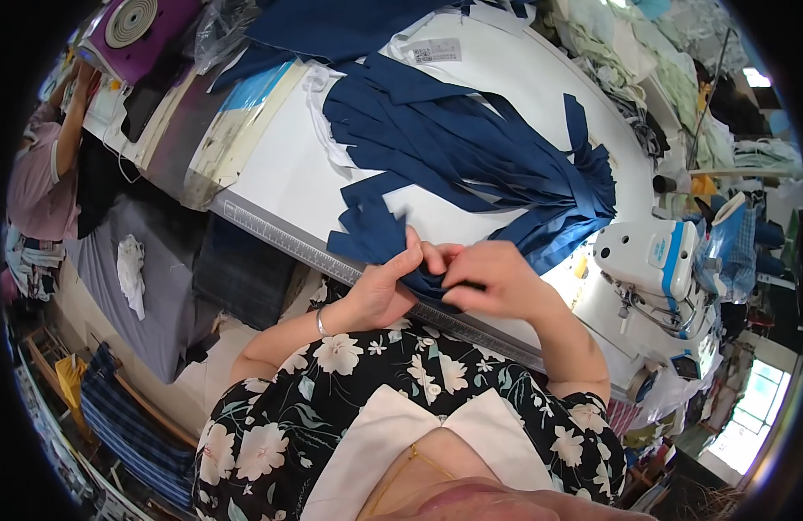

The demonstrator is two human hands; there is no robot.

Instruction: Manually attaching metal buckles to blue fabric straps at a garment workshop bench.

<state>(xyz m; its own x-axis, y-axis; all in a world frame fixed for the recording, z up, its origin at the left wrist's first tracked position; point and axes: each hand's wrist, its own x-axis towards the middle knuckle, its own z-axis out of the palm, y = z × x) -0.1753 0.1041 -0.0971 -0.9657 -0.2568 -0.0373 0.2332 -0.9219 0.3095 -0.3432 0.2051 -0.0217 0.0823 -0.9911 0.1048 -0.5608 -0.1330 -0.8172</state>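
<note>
At the centre of the frame, the left hand [386, 282] and right hand [488, 276] meet over a folded navy fabric strip [423, 282], each grip pinching it at the near edge of the white table [280, 174]. More navy strips [471, 148] fan out above, a sewing machine [653, 260] at right.

A white counter [280, 165] fills the centre. A sewing machine [653, 260] stands at its right. A bright window [753, 417] lies lower right. Fabric stacks [645, 61] crowd the rear.
</note>
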